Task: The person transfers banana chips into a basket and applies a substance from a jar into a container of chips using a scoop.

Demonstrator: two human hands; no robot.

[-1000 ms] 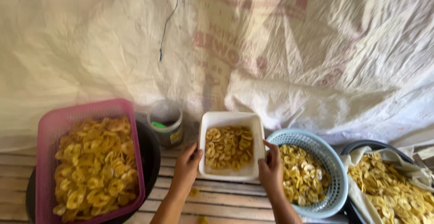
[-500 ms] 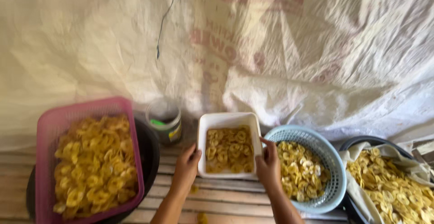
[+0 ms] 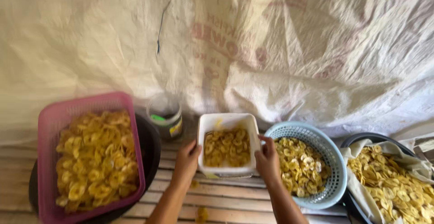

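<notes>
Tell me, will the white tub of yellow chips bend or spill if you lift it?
The white tub probably stays stiff: its walls look straight with both hands, left hand and right hand, pressing its sides. It is likely light, since the thin chips fill it only partway. It has no lid, so tilting it could spill chips.

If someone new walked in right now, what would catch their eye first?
Likely the pink basket heaped with yellow chips at left, resting on a black basin. In the middle, the left hand and right hand grip a white tub of chips, beside a blue basket holding more.
</notes>
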